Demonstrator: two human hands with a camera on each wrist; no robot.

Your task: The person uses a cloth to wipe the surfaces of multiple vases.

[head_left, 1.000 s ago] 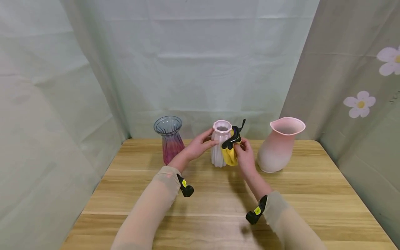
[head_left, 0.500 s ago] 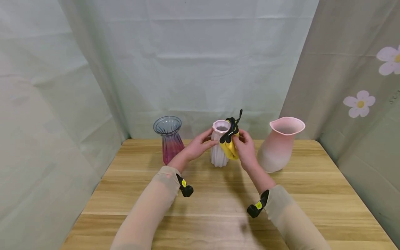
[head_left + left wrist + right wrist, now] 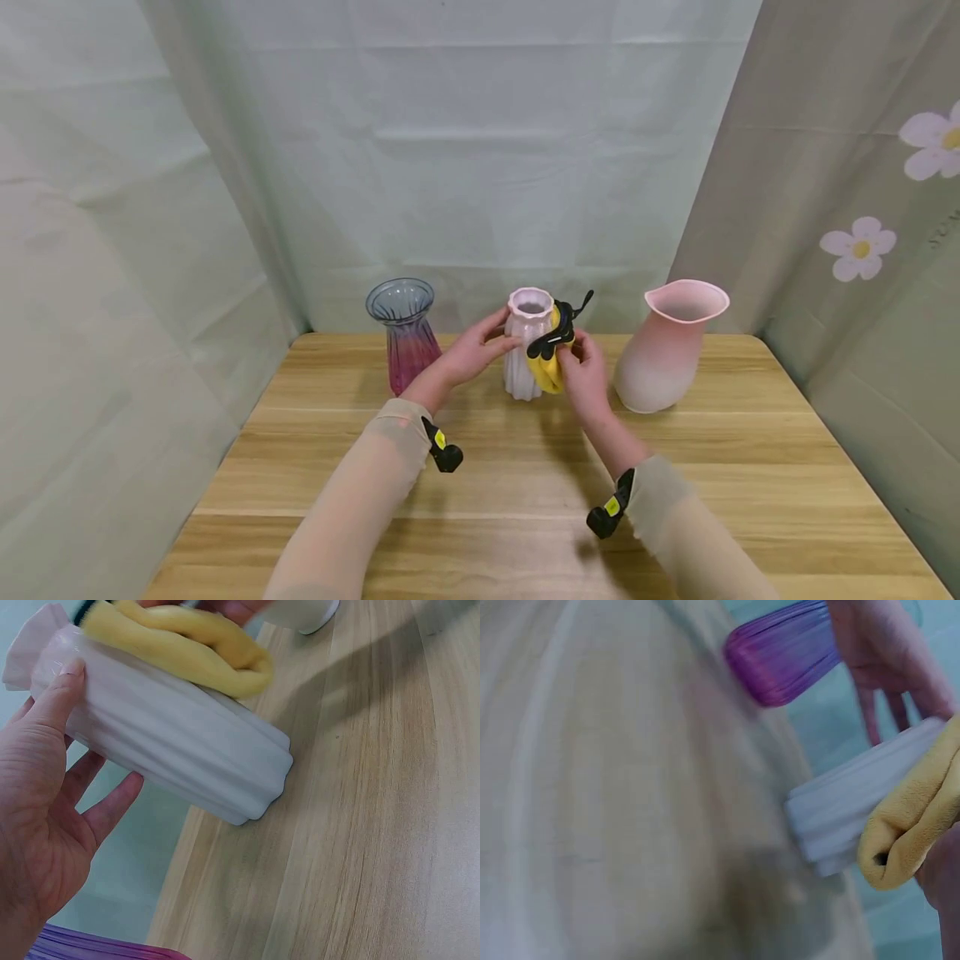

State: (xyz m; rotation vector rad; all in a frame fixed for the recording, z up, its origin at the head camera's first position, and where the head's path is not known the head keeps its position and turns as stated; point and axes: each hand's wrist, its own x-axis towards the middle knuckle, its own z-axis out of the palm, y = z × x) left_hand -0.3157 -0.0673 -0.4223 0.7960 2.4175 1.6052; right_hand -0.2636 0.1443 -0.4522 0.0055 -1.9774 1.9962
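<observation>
A white ribbed vase [image 3: 519, 373] with a scalloped rim stands upright at the back middle of the table. My left hand [image 3: 472, 352] grips its upper part, thumb in front and fingers behind, as the left wrist view shows. In my right hand [image 3: 587, 379] is a folded yellow fleecy cloth [image 3: 545, 373] with black trim and a black loop sticking up. The cloth lies along the right side of the vase. In the left wrist view, the yellow cloth [image 3: 180, 645] overlaps the upper side of the white vase [image 3: 172, 735]. My right fingers are partly hidden behind the cloth.
A blue-to-purple glass vase [image 3: 408, 350] stands left of the white one, partly behind my left forearm. To the right is a pink-to-white vase [image 3: 663, 367] with a wavy mouth. Light curtains hang behind the wooden table [image 3: 510, 517].
My right hand rises with the yellow cloth along the white vase, then comes back down. My left hand and the vases keep their places.
</observation>
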